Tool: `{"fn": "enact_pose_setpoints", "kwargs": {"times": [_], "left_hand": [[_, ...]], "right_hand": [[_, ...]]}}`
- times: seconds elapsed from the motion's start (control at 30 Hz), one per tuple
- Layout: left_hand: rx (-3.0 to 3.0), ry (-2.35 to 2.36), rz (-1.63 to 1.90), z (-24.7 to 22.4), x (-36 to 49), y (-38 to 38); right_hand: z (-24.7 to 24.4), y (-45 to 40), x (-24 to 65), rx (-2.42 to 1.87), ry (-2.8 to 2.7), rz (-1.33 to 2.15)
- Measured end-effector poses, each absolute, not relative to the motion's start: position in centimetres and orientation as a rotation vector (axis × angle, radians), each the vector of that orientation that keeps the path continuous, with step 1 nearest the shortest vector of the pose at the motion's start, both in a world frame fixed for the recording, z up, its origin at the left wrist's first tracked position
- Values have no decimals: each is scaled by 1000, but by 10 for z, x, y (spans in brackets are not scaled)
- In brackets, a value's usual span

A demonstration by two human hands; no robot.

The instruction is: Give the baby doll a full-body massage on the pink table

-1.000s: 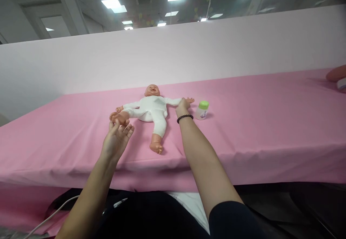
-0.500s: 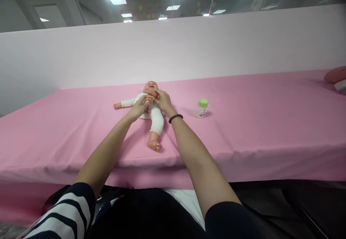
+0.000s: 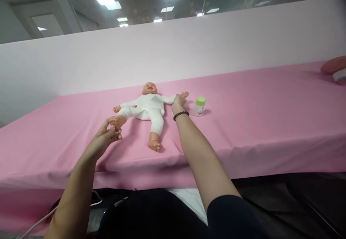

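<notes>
A baby doll (image 3: pixel 150 103) with a white cloth body lies on its back on the pink-covered table (image 3: pixel 243 113), head toward the wall. My left hand (image 3: pixel 106 132) is closed on the doll's foot at the left, thumb below and fingers behind, with that leg stretched out sideways. At the other side my right hand (image 3: pixel 178 101) grips the doll's arm near the wrist; the doll's small hand sticks out past my fingers. The doll's other leg points toward me, and its other arm lies out to the left. Just right of my right hand stands a bottle (image 3: pixel 199 107) with a green cap.
A white wall panel (image 3: pixel 173 51) with glass above runs along the table's far side. Part of another doll-like object (image 3: pixel 333 66) shows at the right edge. A white cable (image 3: pixel 40 224) hangs below the table at the lower left.
My hands have moved apart from over the doll's chest. The doll's foot has gone out left with my left hand, and its arm has been stretched right with my right hand.
</notes>
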State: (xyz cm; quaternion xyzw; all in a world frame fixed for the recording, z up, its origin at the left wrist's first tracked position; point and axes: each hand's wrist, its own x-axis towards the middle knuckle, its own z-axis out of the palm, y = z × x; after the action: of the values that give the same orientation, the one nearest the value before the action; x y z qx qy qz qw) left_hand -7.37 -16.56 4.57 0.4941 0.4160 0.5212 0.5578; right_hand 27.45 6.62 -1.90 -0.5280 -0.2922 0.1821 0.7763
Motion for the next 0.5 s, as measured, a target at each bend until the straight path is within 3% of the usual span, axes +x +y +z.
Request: {"fn": "enact_pose_setpoints", "kwargs": {"times": [0.1, 0.3, 0.4, 0.5], "left_hand": [[1202, 833, 1313, 62, -55, -126], [1397, 862, 1072, 74, 18, -50], [1467, 941, 1029, 64, 37, -41], [1525, 962, 1108, 56, 37, -58]], "right_hand": [[3, 58, 260, -1046, -597, 427], [25, 30, 227, -918, -1139, 333], [19, 24, 217, -893, -1495, 382], [17, 27, 214, -957, -1479, 404]]}}
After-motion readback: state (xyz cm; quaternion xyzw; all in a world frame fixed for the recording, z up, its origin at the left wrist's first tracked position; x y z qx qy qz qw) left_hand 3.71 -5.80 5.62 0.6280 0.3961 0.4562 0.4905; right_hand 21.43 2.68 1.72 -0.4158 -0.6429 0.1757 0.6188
